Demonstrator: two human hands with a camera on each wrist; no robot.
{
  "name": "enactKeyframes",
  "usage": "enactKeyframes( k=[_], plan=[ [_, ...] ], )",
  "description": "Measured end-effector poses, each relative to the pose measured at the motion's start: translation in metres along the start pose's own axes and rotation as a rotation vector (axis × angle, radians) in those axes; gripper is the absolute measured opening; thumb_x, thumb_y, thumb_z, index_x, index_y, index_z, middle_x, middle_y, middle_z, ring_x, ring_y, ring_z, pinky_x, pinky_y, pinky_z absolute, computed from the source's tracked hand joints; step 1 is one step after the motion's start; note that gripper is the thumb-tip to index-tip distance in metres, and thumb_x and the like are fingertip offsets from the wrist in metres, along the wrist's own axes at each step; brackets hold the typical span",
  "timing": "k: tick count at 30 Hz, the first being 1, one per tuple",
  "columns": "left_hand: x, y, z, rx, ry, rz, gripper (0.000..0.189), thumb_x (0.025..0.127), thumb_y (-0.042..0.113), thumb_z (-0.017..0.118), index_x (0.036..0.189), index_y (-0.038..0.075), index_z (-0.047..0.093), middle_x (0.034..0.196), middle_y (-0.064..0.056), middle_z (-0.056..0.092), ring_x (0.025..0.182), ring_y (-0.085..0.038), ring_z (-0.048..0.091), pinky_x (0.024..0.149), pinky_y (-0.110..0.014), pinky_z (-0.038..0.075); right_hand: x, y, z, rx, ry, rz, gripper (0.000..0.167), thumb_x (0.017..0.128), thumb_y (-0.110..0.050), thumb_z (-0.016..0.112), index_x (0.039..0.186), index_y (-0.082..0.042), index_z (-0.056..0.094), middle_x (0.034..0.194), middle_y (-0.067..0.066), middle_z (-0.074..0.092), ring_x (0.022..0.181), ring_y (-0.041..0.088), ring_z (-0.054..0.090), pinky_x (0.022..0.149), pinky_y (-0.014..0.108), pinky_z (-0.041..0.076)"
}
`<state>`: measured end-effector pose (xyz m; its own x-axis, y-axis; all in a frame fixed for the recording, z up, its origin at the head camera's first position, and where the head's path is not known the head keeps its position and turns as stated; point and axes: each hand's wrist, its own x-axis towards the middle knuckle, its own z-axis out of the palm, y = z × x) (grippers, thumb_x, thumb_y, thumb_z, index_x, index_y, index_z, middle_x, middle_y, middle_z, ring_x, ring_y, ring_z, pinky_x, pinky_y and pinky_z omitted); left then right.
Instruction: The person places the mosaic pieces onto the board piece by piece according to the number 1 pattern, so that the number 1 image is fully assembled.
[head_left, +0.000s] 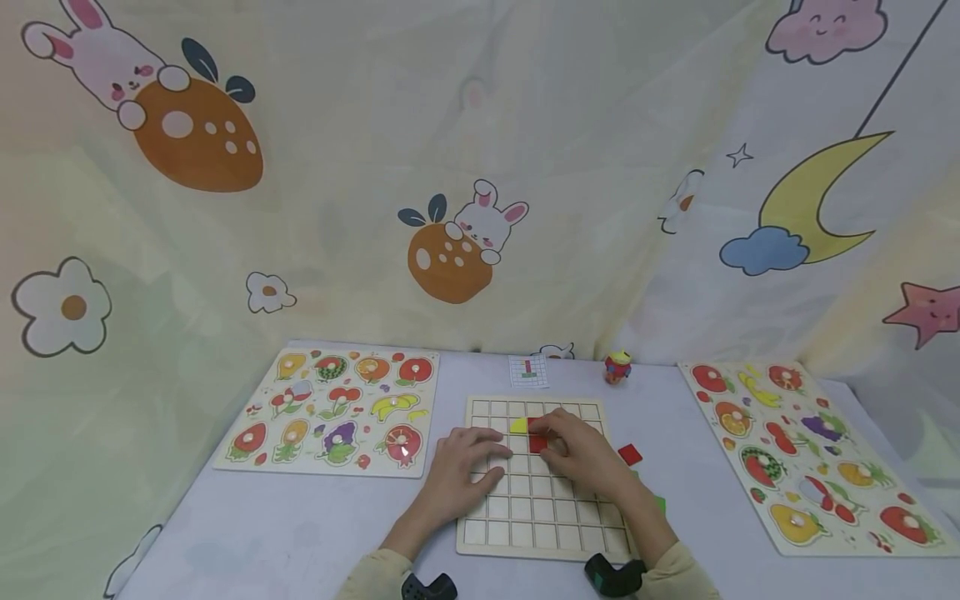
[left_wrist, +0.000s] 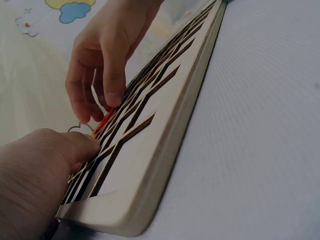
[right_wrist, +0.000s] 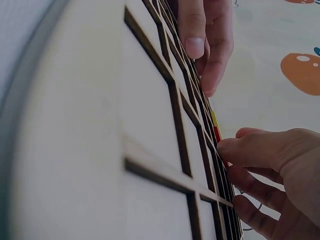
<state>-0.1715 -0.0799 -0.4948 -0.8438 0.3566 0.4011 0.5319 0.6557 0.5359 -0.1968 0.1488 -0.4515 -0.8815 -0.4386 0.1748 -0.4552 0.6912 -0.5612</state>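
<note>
A wooden grid board [head_left: 495, 533] lies flat, its square cells edged by raised strips. My right hand [head_left: 581, 450] bends over its upper part, thumb and forefinger pinching a red tile [head_left: 536, 445] in the grid. Directly left of the red sits a yellow piece [head_left: 518, 426]. My left hand [head_left: 461, 471] rests on the board's left side with relaxed fingers, holding nothing. In the left wrist view, the right fingertips come down at the red edge [left_wrist: 105, 120]. The right wrist view shows the thumb [right_wrist: 250, 150] against the red, next to a yellow edge [right_wrist: 214, 118].
A loose red tile [head_left: 630, 454] and a green piece [head_left: 660, 505] lie right of the board. Behind it are a printed grid card [head_left: 528, 372] and a small toy figure [head_left: 617, 367]. Fruit puzzle boards flank it on the left [head_left: 352, 423] and right [head_left: 813, 454].
</note>
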Motion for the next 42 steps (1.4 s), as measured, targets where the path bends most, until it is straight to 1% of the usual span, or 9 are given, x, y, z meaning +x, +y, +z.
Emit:
enactKeyframes(
  k=[5,8,14,21,25,29,34,36,42],
  plan=[
    [0.0,0.0,0.001,0.001,0.001,0.005,0.023,0.083,0.027,0.068,0.106,0.031,0.068,0.123,0.009,0.059,0.111,-0.013,0.049,0.087,-0.04,0.036,-0.002,0.001,-0.002,0.007,-0.001,0.004,0.029,0.085,-0.012,0.067,0.112,-0.02,0.063,0.104,-0.008,0.061,0.085,0.01,0.051,0.075,0.024,0.045],
    [0.0,0.0,0.001,0.004,0.008,0.011,0.023,0.083,0.026,0.068,0.105,0.031,0.068,0.123,0.009,0.06,0.111,-0.013,0.049,0.087,-0.04,0.036,-0.004,0.003,-0.006,0.033,0.0,0.018,0.027,0.086,-0.013,0.066,0.111,-0.021,0.064,0.104,-0.009,0.06,0.09,0.009,0.054,0.08,0.027,0.048],
    [0.001,0.0,0.0,-0.004,0.008,0.008,0.022,0.083,0.026,0.068,0.105,0.03,0.069,0.122,0.009,0.06,0.111,-0.013,0.049,0.086,-0.038,0.035,-0.01,0.018,-0.016,0.044,0.019,0.067,0.024,0.088,-0.015,0.065,0.112,-0.019,0.063,0.106,-0.01,0.06,0.096,0.008,0.057,0.084,0.029,0.049],
    [0.002,0.0,0.0,-0.012,0.013,0.016,0.021,0.083,0.026,0.069,0.104,0.03,0.069,0.121,0.009,0.06,0.111,-0.013,0.049,0.085,-0.037,0.035,-0.025,0.039,-0.03,0.039,0.058,0.106,0.027,0.089,-0.016,0.064,0.115,-0.016,0.062,0.104,-0.007,0.06,0.094,0.008,0.057,0.08,0.027,0.049],
    [0.001,0.0,0.001,-0.007,0.014,0.012,0.021,0.083,0.026,0.069,0.104,0.03,0.069,0.122,0.009,0.06,0.11,-0.013,0.049,0.085,-0.037,0.035,-0.035,0.05,-0.036,0.026,0.077,0.101,0.026,0.089,-0.016,0.064,0.115,-0.014,0.062,0.104,-0.005,0.061,0.09,0.007,0.056,0.075,0.024,0.049],
    [0.001,0.0,0.001,-0.005,0.012,0.011,0.021,0.083,0.026,0.069,0.104,0.03,0.069,0.122,0.01,0.06,0.111,-0.013,0.049,0.085,-0.037,0.035,-0.042,0.058,-0.041,-0.013,0.099,0.1,0.025,0.089,-0.015,0.065,0.113,-0.012,0.062,0.103,-0.002,0.061,0.088,0.008,0.057,0.073,0.024,0.05],
    [0.0,0.0,0.0,-0.019,0.016,0.007,0.021,0.083,0.025,0.07,0.103,0.03,0.069,0.121,0.009,0.06,0.11,-0.013,0.049,0.085,-0.038,0.035,-0.046,0.064,-0.047,-0.06,0.105,0.183,0.027,0.088,-0.019,0.066,0.114,-0.014,0.062,0.105,-0.002,0.059,0.095,0.012,0.056,0.082,0.034,0.048],
    [0.0,0.0,0.0,-0.02,0.016,0.006,0.021,0.083,0.025,0.07,0.103,0.03,0.069,0.122,0.009,0.06,0.11,-0.013,0.049,0.085,-0.038,0.035,-0.049,0.067,-0.05,-0.069,0.109,0.2,0.029,0.087,-0.021,0.066,0.115,-0.015,0.062,0.106,-0.002,0.059,0.097,0.013,0.055,0.084,0.037,0.047],
    [0.001,0.0,0.001,-0.02,0.01,0.007,0.021,0.083,0.026,0.07,0.104,0.029,0.069,0.122,0.01,0.06,0.111,-0.013,0.049,0.085,-0.038,0.035,-0.059,0.083,-0.054,-0.077,0.109,0.218,0.033,0.084,-0.034,0.07,0.112,-0.018,0.064,0.1,-0.005,0.059,0.093,0.011,0.052,0.082,0.032,0.046]
  ],
)
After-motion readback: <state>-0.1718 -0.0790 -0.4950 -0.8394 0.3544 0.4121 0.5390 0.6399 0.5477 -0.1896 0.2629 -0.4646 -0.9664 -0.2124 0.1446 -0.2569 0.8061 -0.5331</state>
